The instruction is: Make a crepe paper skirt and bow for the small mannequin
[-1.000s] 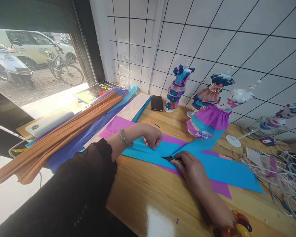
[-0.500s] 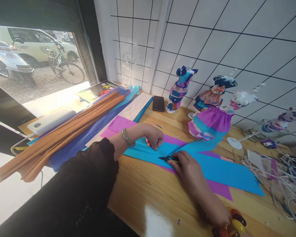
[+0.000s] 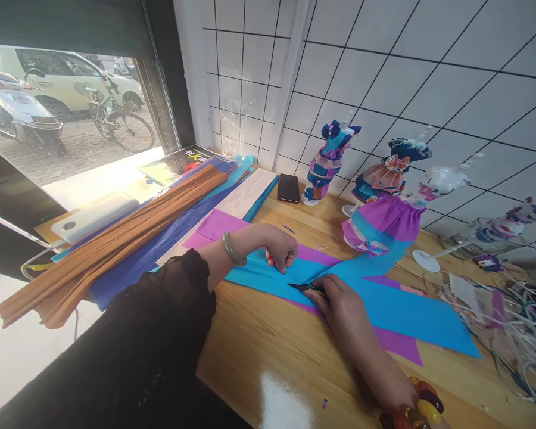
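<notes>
My left hand (image 3: pixel 281 247) is closed, fingers curled, its knuckles bent down against a blue crepe paper strip (image 3: pixel 259 269). What those fingers grip, if anything, is hidden. Just right of it, my right hand (image 3: pixel 343 307) is wrapped round black scissors (image 3: pixel 300 287). Their dark blades point left and lie over the blue paper; the handles are mostly covered by the hand. The strip runs right across the table, with a fold rising toward the back. Purple paper (image 3: pixel 395 344) shows beneath the blue.
Rolled brown crepe paper (image 3: pixel 129 232) and other sheets lie at the left beside a white device (image 3: pixel 96 220). At the back are a phone (image 3: pixel 288 189) and small dress forms, one in a purple and blue skirt (image 3: pixel 386 223). Tangled ribbons (image 3: pixel 513 310) fill the right side.
Both hands keep nearly the same pose, and the scissors stay over the blue paper. The whole view has shifted only very slightly.
</notes>
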The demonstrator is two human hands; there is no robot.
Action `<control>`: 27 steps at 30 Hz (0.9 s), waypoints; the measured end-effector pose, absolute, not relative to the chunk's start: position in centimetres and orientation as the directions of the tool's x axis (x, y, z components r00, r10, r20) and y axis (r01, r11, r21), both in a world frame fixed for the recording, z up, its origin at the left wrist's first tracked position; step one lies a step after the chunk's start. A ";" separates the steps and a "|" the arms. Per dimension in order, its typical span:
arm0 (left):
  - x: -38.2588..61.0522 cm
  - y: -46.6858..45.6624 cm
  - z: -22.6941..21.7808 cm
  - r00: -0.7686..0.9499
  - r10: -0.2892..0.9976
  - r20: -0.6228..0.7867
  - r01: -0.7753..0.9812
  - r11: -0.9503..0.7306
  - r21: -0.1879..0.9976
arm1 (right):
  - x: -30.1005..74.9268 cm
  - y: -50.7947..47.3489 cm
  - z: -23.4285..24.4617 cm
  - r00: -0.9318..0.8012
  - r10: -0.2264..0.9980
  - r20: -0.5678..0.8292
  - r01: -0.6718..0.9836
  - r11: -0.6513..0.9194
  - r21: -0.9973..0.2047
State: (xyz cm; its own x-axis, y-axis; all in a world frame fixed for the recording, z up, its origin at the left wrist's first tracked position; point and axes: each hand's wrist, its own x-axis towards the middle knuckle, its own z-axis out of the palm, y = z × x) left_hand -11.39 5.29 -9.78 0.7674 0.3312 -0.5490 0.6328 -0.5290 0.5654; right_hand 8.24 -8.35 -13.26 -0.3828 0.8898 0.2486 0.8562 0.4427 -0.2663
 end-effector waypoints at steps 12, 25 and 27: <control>-13.4 7.0 -9.5 0.758 0.541 -0.365 0.652 -0.656 0.382 | 8.3 -8.6 -13.5 -0.376 0.894 0.245 0.863 0.434 -0.260; -13.3 6.6 -9.1 0.783 0.515 -0.348 0.621 -0.676 0.397 | 8.4 -8.5 -13.6 -0.390 0.872 0.295 0.847 0.466 -0.258; -13.3 6.5 -9.0 0.784 0.520 -0.339 0.620 -0.681 0.390 | 8.3 -8.5 -13.6 -0.390 0.874 0.290 0.847 0.464 -0.261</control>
